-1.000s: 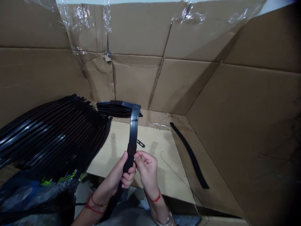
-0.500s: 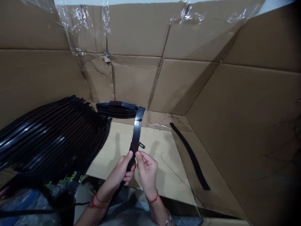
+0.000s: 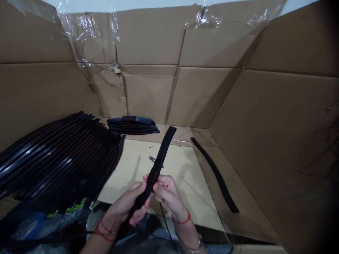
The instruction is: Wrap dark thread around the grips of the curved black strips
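Far left: a fanned stack of curved black strips point(image 3: 58, 158), overlapping, above a crumpled plastic bag point(image 3: 26, 225) at the lower edge. Behind it, a smaller flat pile of strips point(image 3: 132, 125) at the foot of the cardboard. Centre: one black strip point(image 3: 162, 150) raised in both hands, its upper end angled up and to the right, above a pale wooden board point(image 3: 180, 183) and not touching it. Left hand point(image 3: 123, 204): fingers curled closed around the lower part of the strip. Right hand point(image 3: 168, 194): thumb and fingertips pinching the strip just above, nearly touching the other hand. Just behind the strip, small scissors point(image 3: 153, 159) on the board. Far right: a lone black strip point(image 3: 217, 173) on sloping cardboard, well apart from the hands, before a cardboard wall point(image 3: 278, 123).
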A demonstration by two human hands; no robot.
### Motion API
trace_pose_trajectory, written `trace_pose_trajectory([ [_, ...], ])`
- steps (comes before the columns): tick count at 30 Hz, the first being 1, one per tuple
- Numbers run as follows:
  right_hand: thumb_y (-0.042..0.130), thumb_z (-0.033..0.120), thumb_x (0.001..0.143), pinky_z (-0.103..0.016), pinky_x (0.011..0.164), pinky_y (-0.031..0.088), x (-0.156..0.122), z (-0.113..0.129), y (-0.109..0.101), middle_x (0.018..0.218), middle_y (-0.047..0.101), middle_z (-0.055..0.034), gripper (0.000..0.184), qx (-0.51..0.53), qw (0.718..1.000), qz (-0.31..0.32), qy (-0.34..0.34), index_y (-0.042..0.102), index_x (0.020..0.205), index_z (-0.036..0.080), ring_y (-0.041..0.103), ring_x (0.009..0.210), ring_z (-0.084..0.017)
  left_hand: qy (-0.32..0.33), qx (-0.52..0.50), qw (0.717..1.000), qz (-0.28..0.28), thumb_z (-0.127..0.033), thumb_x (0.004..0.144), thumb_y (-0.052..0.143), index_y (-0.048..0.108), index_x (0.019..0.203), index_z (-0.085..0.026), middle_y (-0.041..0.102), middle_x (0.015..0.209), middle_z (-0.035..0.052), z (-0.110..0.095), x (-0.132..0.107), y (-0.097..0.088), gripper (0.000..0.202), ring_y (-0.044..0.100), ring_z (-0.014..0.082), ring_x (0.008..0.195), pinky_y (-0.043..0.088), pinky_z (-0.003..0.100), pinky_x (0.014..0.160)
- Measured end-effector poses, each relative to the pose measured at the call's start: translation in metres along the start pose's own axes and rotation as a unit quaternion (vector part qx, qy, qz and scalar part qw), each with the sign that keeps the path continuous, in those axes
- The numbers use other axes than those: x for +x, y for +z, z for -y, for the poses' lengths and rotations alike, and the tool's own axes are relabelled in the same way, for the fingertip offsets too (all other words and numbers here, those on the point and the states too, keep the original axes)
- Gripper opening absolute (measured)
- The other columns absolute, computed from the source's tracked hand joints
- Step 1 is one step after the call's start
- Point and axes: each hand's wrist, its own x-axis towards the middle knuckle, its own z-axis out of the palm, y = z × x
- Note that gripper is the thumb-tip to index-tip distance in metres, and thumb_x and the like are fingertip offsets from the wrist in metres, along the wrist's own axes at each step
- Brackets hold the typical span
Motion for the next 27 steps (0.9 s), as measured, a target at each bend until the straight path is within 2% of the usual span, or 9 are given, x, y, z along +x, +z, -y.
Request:
trace_pose_trajectory([
  [2, 0.079, 0.052, 0.075, -0.017, 0.041, 0.012, 0.003, 0.0, -0.001, 0.056, 0.046, 0.0009, 0.049, -0.019, 0.998, -0.056, -0.031, 0.069, 0.093, 0.008, 0.022, 0.043, -0.004, 0.032, 0.067, 0.997, -0.014, -0.077, 0.081, 0.037, 0.048, 0.078, -0.017, 0.04, 0.043, -0.0052, -0.003, 0.001, 0.0, 0.061, 0.034, 0.0093, 0.032, 0.033, 0.021, 0.037],
  [5, 0.078, 0.052, 0.076, -0.017, 0.041, 0.012, 0.006, -0.005, -0.003, 0.054, 0.037, 0.0049, 0.049, -0.032, 0.982, -0.168, -0.083, 0.068, 0.097, 0.01, 0.018, 0.045, -0.004, 0.159, 0.238, 0.933, -0.218, -0.063, 0.083, 0.053, 0.054, 0.09, -0.017, 0.055, 0.071, 0.0032, -0.003, 0.003, 0.005, 0.047, 0.05, 0.0131, 0.061, 0.038, 0.021, 0.056],
  [7, 0.077, 0.054, 0.077, -0.017, 0.041, 0.01, 0.006, -0.007, -0.005, 0.052, 0.028, 0.0075, 0.05, -0.017, 0.986, -0.149, -0.069, 0.067, 0.097, 0.009, 0.013, 0.044, -0.004, 0.153, 0.243, 0.919, -0.27, -0.063, 0.083, 0.054, 0.055, 0.089, -0.017, 0.052, 0.072, 0.0031, 0.0, 0.003, 0.007, 0.047, 0.046, 0.0129, 0.063, 0.033, 0.021, 0.053],
  [10, 0.075, 0.055, 0.078, -0.018, 0.041, 0.01, 0.005, -0.004, -0.006, 0.048, 0.026, 0.0077, 0.048, -0.025, 0.997, -0.064, -0.045, 0.068, 0.087, 0.008, 0.013, 0.043, -0.004, 0.023, 0.067, 0.992, -0.106, -0.077, 0.079, 0.042, 0.051, 0.087, -0.017, 0.035, 0.056, -0.0052, 0.005, 0.005, 0.006, 0.061, 0.024, 0.0083, 0.044, 0.02, 0.021, 0.041],
  [12, 0.073, 0.053, 0.08, -0.018, 0.041, 0.012, 0.005, 0.0, -0.006, 0.049, 0.033, 0.0051, 0.045, -0.071, 0.991, -0.083, -0.074, 0.066, 0.079, 0.009, 0.019, 0.042, -0.004, 0.011, 0.019, 0.999, -0.05, -0.081, 0.078, 0.038, 0.051, 0.085, -0.017, 0.033, 0.052, -0.0063, 0.006, 0.008, 0.005, 0.066, 0.023, 0.008, 0.041, 0.021, 0.021, 0.04],
  [17, 0.074, 0.056, 0.078, -0.018, 0.041, 0.012, 0.007, 0.003, -0.006, 0.051, 0.029, 0.0066, 0.047, -0.066, 0.984, -0.142, -0.09, 0.066, 0.084, 0.01, 0.015, 0.044, -0.004, 0.158, 0.198, 0.912, -0.321, -0.073, 0.079, 0.05, 0.05, 0.076, -0.016, 0.045, 0.058, -0.0007, 0.009, 0.015, 0.005, 0.057, 0.039, 0.0105, 0.053, 0.027, 0.021, 0.048],
  [22, 0.077, 0.051, 0.077, -0.018, 0.04, 0.01, 0.008, 0.003, -0.004, 0.056, 0.04, 0.003, 0.044, -0.052, 0.992, -0.088, -0.071, 0.067, 0.085, 0.01, 0.016, 0.044, -0.004, 0.011, 0.022, 0.998, -0.051, -0.087, 0.071, 0.036, 0.042, 0.076, -0.019, 0.032, 0.049, -0.0075, 0.013, 0.017, 0.004, 0.068, 0.021, 0.0066, 0.038, 0.016, 0.022, 0.038],
  [25, 0.073, 0.052, 0.081, -0.019, 0.041, 0.009, 0.009, 0.005, -0.005, 0.052, 0.034, 0.0037, 0.043, -0.111, 0.972, -0.157, -0.132, 0.064, 0.075, 0.01, 0.017, 0.044, -0.005, 0.119, 0.085, 0.975, -0.168, -0.077, 0.074, 0.051, 0.048, 0.084, -0.017, 0.044, 0.059, -0.0024, 0.013, 0.012, 0.006, 0.06, 0.035, 0.0084, 0.047, 0.023, 0.021, 0.043],
  [27, 0.071, 0.054, 0.082, -0.019, 0.041, 0.009, 0.008, 0.008, -0.006, 0.052, 0.031, 0.0043, 0.045, -0.111, 0.983, -0.108, -0.103, 0.067, 0.079, 0.009, 0.016, 0.044, -0.005, 0.093, 0.087, 0.977, -0.172, -0.073, 0.077, 0.054, 0.048, 0.084, -0.018, 0.044, 0.058, -0.0028, 0.013, 0.008, 0.006, 0.056, 0.034, 0.0083, 0.046, 0.023, 0.021, 0.042],
])
